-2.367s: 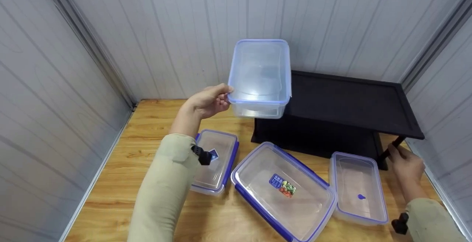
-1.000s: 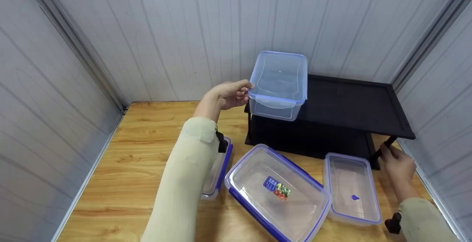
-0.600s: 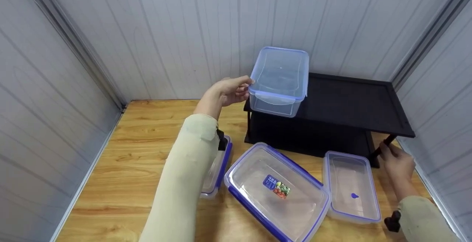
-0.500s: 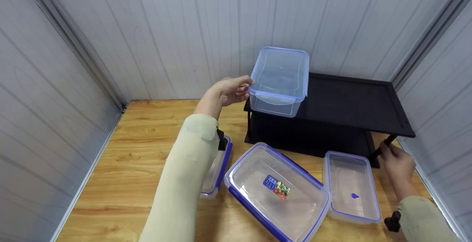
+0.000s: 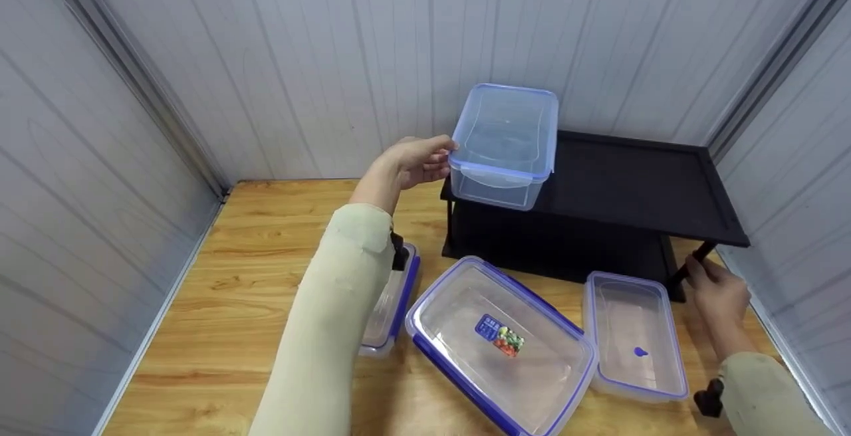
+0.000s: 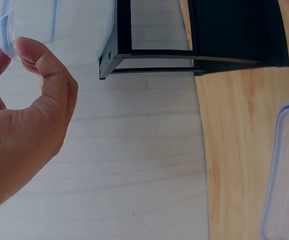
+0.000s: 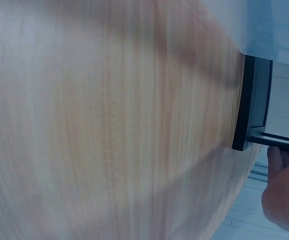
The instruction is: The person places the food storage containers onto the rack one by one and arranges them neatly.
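Note:
A deep, clear food container point(image 5: 505, 133) with a pale blue lid rim sits at the left end of the black two-tier shelf's top point(image 5: 638, 183). My left hand point(image 5: 415, 162) pinches the lid's near left corner between thumb and fingers. In the left wrist view, the left hand point(image 6: 32, 100) curls thumb and finger at the container's edge point(image 6: 7, 35). At the shelf's front right corner, my right hand point(image 5: 720, 296) grips the thin black post point(image 5: 698, 260). The right wrist view shows the right hand point(image 7: 287, 187) around that post too, partly cut off by the frame.
A large flat container point(image 5: 505, 349) with a vegetable label lies angled before the shelf. Right of it, touching, is a smaller container point(image 5: 635, 336) with a blue plug. Another blue-clipped container point(image 5: 392, 310) is partly under my left sleeve. Panel walls point(image 5: 332, 57) enclose the wooden table point(image 5: 266, 276).
Since the earliest frame, my left hand has brought the deep container rightward and lowered it onto the shelf's left end. Over the last half second both hands stay nearly still.

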The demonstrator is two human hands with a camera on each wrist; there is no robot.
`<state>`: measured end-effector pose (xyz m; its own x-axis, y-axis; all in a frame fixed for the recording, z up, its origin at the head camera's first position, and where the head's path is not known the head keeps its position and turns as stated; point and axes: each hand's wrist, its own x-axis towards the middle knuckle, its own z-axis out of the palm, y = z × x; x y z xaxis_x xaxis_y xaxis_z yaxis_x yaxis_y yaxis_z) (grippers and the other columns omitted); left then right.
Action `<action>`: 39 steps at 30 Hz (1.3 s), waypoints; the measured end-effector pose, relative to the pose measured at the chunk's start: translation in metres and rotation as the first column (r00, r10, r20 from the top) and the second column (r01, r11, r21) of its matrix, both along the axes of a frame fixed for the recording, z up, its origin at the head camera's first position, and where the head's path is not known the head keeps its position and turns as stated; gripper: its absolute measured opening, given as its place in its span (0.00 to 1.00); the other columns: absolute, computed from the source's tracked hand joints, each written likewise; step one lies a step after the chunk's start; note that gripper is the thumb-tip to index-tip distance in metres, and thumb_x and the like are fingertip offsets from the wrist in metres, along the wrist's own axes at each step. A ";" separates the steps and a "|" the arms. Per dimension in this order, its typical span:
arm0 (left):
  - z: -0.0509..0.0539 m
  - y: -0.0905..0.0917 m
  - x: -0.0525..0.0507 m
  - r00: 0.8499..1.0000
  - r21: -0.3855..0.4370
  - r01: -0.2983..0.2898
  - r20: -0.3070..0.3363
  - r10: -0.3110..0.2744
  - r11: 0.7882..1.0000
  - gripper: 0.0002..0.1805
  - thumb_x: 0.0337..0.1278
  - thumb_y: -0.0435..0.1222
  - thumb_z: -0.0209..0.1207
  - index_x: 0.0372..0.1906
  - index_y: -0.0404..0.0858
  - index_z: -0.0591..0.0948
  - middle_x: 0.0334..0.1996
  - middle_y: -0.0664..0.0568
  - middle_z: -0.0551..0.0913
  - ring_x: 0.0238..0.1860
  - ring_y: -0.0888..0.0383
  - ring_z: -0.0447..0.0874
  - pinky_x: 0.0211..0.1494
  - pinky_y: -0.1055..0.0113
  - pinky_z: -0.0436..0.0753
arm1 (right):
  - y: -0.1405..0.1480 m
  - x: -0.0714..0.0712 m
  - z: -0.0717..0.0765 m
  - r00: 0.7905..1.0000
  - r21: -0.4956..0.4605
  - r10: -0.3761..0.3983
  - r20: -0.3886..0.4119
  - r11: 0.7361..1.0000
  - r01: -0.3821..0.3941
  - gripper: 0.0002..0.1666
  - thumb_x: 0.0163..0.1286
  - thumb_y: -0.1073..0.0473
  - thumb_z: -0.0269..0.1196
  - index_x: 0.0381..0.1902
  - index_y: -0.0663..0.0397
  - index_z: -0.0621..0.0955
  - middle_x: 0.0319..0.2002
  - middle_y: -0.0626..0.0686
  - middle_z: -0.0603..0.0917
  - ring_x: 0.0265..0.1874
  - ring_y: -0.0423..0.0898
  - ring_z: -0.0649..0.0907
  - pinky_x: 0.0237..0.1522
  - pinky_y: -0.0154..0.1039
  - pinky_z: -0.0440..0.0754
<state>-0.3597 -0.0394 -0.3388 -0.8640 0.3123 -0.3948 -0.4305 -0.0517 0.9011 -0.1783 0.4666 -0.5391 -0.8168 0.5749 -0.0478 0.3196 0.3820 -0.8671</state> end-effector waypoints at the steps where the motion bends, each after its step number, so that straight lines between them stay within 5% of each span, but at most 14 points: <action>1: 0.000 0.000 0.000 1.000 0.004 -0.004 0.003 0.004 1.000 0.05 0.66 0.32 0.66 0.38 0.34 0.82 0.23 0.53 0.81 0.26 0.61 0.82 0.35 0.73 0.88 | 0.000 0.000 0.000 1.000 -0.006 0.003 0.001 1.000 -0.003 0.38 0.79 0.36 0.60 0.75 0.55 0.74 0.50 0.40 0.87 0.30 0.15 0.80 0.40 0.14 0.76; 8: -0.001 -0.007 0.005 1.000 0.010 -0.017 -0.011 0.017 1.000 0.11 0.67 0.38 0.72 0.38 0.35 0.83 0.27 0.51 0.84 0.29 0.59 0.86 0.43 0.68 0.92 | 0.003 -0.003 0.000 0.998 0.066 0.001 0.055 0.998 -0.004 0.39 0.79 0.32 0.59 0.75 0.50 0.76 0.46 0.35 0.88 0.30 0.14 0.76 0.44 0.17 0.79; 13: 0.001 -0.017 0.013 0.999 -0.009 0.008 -0.052 -0.009 1.000 0.21 0.67 0.43 0.73 0.51 0.31 0.83 0.36 0.49 0.84 0.35 0.57 0.86 0.53 0.63 0.92 | 0.004 -0.005 0.002 0.997 0.064 -0.003 0.078 0.998 -0.001 0.39 0.78 0.31 0.58 0.75 0.49 0.75 0.48 0.37 0.88 0.35 0.17 0.78 0.57 0.28 0.83; 17: 0.002 -0.032 0.020 0.997 -0.048 0.031 -0.073 -0.034 0.998 0.26 0.69 0.44 0.71 0.59 0.29 0.80 0.45 0.47 0.83 0.41 0.55 0.87 0.56 0.61 0.91 | 0.003 -0.006 0.003 0.995 0.081 -0.007 0.099 0.997 -0.001 0.39 0.78 0.30 0.57 0.75 0.47 0.76 0.46 0.34 0.88 0.53 0.35 0.86 0.70 0.47 0.80; 20: 0.003 -0.046 0.027 0.995 -0.087 0.047 -0.083 -0.054 0.995 0.27 0.70 0.46 0.71 0.61 0.30 0.80 0.51 0.43 0.83 0.47 0.52 0.89 0.58 0.61 0.90 | 0.002 -0.007 0.003 0.996 0.087 -0.009 0.093 0.996 0.000 0.39 0.79 0.31 0.56 0.75 0.47 0.76 0.43 0.30 0.88 0.64 0.49 0.83 0.72 0.50 0.78; 24: 0.002 -0.070 0.038 0.992 -0.163 0.066 -0.094 -0.082 0.984 0.33 0.71 0.49 0.70 0.68 0.31 0.77 0.55 0.42 0.83 0.52 0.50 0.89 0.59 0.60 0.90 | 0.003 -0.007 0.004 0.997 0.097 -0.011 0.074 0.995 0.004 0.38 0.79 0.32 0.57 0.74 0.49 0.77 0.37 0.23 0.86 0.51 0.33 0.86 0.69 0.40 0.80; 27: 0.000 -0.089 0.046 0.990 -0.192 0.077 -0.098 -0.097 0.978 0.36 0.72 0.49 0.68 0.72 0.30 0.74 0.54 0.43 0.83 0.51 0.51 0.89 0.60 0.59 0.89 | 0.004 -0.007 0.004 0.999 0.055 0.009 0.049 0.998 -0.012 0.38 0.80 0.34 0.58 0.75 0.52 0.76 0.43 0.28 0.87 0.37 0.17 0.79 0.60 0.25 0.81; 31: -0.006 -0.115 0.055 0.991 -0.203 0.077 -0.095 -0.098 0.976 0.38 0.74 0.49 0.66 0.74 0.28 0.70 0.55 0.42 0.82 0.50 0.53 0.90 0.63 0.57 0.88 | 0.005 -0.006 0.005 0.999 -0.023 0.034 0.025 0.999 -0.033 0.38 0.81 0.37 0.59 0.76 0.54 0.73 0.54 0.41 0.85 0.34 0.15 0.80 0.50 0.17 0.80; 39: -0.017 -0.152 0.074 0.992 -0.273 0.085 -0.072 -0.108 0.958 0.43 0.73 0.51 0.66 0.78 0.30 0.64 0.65 0.37 0.78 0.61 0.45 0.86 0.67 0.54 0.86 | 0.008 -0.006 0.005 0.999 0.002 0.020 0.042 1.000 -0.020 0.38 0.80 0.36 0.59 0.76 0.54 0.73 0.50 0.38 0.87 0.32 0.15 0.78 0.45 0.16 0.79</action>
<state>-0.2858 -0.1917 -0.3556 -0.8691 0.2883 -0.4020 -0.3425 0.2356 0.9095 -0.1842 0.4747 -0.5344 -0.8254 0.5587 -0.0813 0.3483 0.3905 -0.8522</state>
